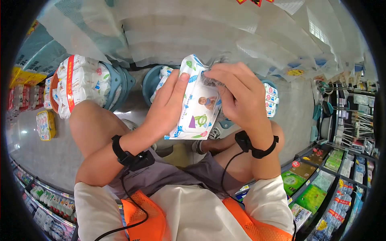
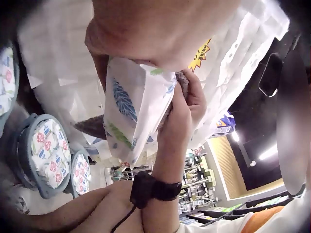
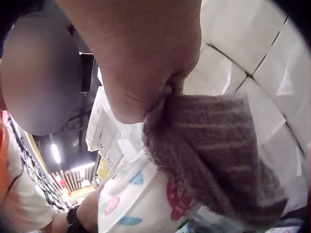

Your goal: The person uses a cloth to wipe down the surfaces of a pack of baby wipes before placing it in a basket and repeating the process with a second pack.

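A white wipes pack [image 1: 195, 106] with blue and green leaf prints is held above the lap, tilted. My left hand [image 1: 167, 105] grips its left side, thumb on the front. At its upper right my right hand [image 1: 243, 90] pinches a grey-brown cloth [image 1: 212, 81] against the pack. The right wrist view shows the striped, fuzzy cloth [image 3: 214, 145] hanging from my right hand [image 3: 146, 63], beside the pack [image 3: 141, 194]. In the left wrist view, my left hand [image 2: 160, 29] covers one end of the pack [image 2: 131, 107], and the cloth [image 2: 92, 127] shows behind it.
Blue tubs of wipes packs stand in front, one left [image 1: 114, 86], one behind the hands [image 1: 149, 84], one right [image 1: 271, 98]. A yellow-edged pack [image 1: 46, 125] lies on the floor at the left. Stocked shelves [image 1: 311, 180] line the right and lower left. White sheeting [image 1: 181, 32] hangs ahead.
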Demonstrator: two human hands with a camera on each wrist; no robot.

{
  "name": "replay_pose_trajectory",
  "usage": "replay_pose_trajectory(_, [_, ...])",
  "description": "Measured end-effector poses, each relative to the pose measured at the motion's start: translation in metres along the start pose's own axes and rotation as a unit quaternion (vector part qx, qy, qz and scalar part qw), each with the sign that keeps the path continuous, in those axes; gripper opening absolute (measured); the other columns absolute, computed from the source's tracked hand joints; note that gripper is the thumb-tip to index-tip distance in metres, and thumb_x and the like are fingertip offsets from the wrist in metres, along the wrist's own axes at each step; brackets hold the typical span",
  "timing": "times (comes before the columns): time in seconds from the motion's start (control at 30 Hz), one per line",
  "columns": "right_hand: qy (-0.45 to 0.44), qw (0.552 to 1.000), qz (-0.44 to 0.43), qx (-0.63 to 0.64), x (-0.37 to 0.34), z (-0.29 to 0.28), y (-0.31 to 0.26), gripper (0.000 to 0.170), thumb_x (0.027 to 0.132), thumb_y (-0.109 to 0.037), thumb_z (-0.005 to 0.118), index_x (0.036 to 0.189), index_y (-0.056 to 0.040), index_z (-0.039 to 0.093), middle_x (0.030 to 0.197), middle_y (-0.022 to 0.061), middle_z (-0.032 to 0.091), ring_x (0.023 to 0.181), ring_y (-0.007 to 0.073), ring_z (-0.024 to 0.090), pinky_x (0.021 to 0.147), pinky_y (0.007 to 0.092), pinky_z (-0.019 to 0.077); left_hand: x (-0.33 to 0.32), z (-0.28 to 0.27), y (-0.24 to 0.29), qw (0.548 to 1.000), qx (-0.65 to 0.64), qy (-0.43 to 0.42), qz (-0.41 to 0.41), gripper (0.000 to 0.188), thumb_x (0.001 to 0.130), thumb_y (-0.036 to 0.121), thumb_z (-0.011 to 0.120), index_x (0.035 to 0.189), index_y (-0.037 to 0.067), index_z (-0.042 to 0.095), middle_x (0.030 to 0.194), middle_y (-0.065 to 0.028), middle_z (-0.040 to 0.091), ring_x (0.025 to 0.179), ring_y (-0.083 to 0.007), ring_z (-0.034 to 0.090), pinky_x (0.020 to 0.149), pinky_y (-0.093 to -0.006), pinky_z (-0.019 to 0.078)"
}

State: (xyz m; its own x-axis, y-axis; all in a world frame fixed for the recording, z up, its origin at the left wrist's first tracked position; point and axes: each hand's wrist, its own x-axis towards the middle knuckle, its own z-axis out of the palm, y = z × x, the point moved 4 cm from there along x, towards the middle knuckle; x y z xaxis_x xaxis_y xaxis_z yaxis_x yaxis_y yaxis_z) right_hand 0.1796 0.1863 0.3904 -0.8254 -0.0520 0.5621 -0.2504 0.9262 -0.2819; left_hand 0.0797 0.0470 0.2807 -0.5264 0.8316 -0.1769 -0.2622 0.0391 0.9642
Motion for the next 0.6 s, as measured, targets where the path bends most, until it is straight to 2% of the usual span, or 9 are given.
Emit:
replay_pose_trajectory(0.07, [0.002,1.0,-0.006,0.0,0.0,0.0,-0.003,0.045,0.062,0.004,0.075,0.106,-0.0016,0.072,0.103,0.0107,0.073,0.084,0.031,0.067,0.071,0.0398,0.0571,-0.001,0.0,0.0,1.0,0.023,0.017,0.012,0.04,0.119,0.037,0.036,0.13,0.003,0.055,0.102,-0.0097,0.065,0.093,-0.0134,0.064,0.082,-0.0311,0.0539])
replay_pose_trajectory(0.13, [0.01,1.0,-0.024,0.012,0.001,0.005,-0.021,0.042,0.064,0.004,0.074,0.106,-0.0013,0.072,0.102,0.0104,0.073,0.082,0.03,0.067,0.07,0.0396,0.0567,-0.002,0.002,-0.002,0.998,0.004,0.046,0.032,0.042,0.117,0.04,0.041,0.119,0.001,0.056,0.085,-0.0174,0.063,0.079,-0.0226,0.057,0.076,-0.0398,0.0477])
replay_pose_trajectory(0.27, [0.011,0.999,0.012,-0.029,-0.003,-0.001,-0.001,0.038,0.066,0.003,0.073,0.104,-0.0013,0.072,0.101,0.0089,0.072,0.081,0.0281,0.066,0.07,0.0387,0.0559,-0.001,0.002,0.0,0.997,0.058,0.043,0.038,0.036,0.117,0.037,0.043,0.115,0.002,0.055,0.084,-0.0167,0.061,0.076,-0.0239,0.054,0.074,-0.0404,0.0463])
replay_pose_trajectory(0.37, [0.012,0.999,-0.004,0.049,0.001,0.006,-0.019,0.038,0.066,0.003,0.073,0.103,-0.0021,0.072,0.101,0.009,0.072,0.082,0.0281,0.066,0.07,0.0383,0.0558,-0.002,0.001,0.003,0.994,0.078,0.054,0.058,0.035,0.117,0.035,0.044,0.114,0.002,0.054,0.082,-0.0163,0.059,0.074,-0.0233,0.053,0.072,-0.0399,0.0458])
replay_pose_trajectory(0.43, [-0.009,0.999,-0.013,0.04,0.002,0.006,-0.021,0.038,0.065,0.004,0.073,0.103,-0.0028,0.072,0.101,0.0096,0.072,0.082,0.0286,0.066,0.07,0.0386,0.0557,-0.004,-0.003,0.005,0.991,0.113,0.046,0.061,0.034,0.117,0.034,0.044,0.114,0.001,0.054,0.08,-0.0162,0.059,0.072,-0.0226,0.053,0.07,-0.0394,0.0456])
replay_pose_trajectory(0.6, [0.006,1.0,0.013,-0.024,0.002,-0.008,-0.002,0.038,0.065,0.002,0.073,0.102,-0.0011,0.072,0.103,0.0105,0.073,0.082,0.0296,0.066,0.069,0.0387,0.056,-0.002,0.001,0.008,0.995,0.075,0.044,0.057,0.034,0.117,0.033,0.044,0.113,0.0,0.054,0.079,-0.0155,0.058,0.072,-0.0205,0.05,0.069,-0.0385,0.0454])
